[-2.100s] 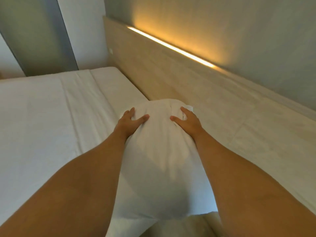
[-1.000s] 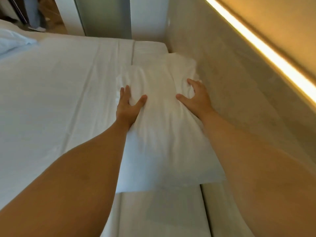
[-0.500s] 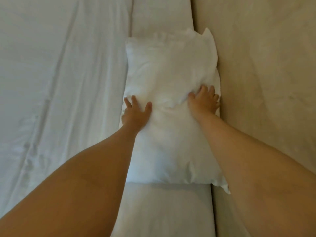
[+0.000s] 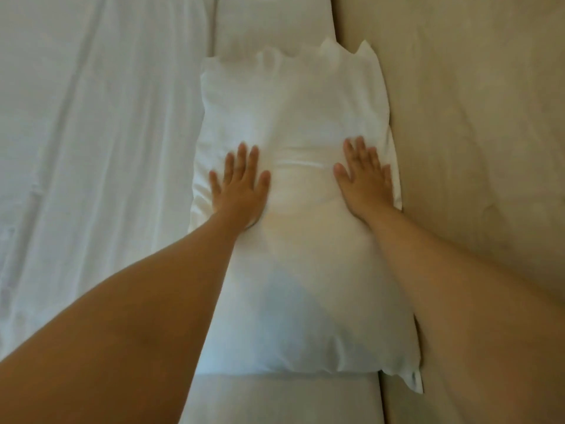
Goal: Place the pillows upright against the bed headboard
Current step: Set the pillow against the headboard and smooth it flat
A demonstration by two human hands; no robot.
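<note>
A white pillow (image 4: 293, 111) lies along the beige headboard (image 4: 477, 148), its right long edge touching the board. I look almost straight down on it. My left hand (image 4: 240, 188) rests flat on the pillow's left half with the fingers spread. My right hand (image 4: 365, 175) presses flat on the right half, close to the headboard, fingers apart. Neither hand grips the fabric. A crease runs across the pillow between the two hands.
The white bedsheet (image 4: 91, 148) with long wrinkles fills the left side. A strip of mattress (image 4: 275, 399) shows below the pillow and another strip above it, both next to the headboard.
The pillow has come down onto the mattress beside the headboard. My hands have gone from clutching it to lying flat with fingers straight. My view has tilted down.
</note>
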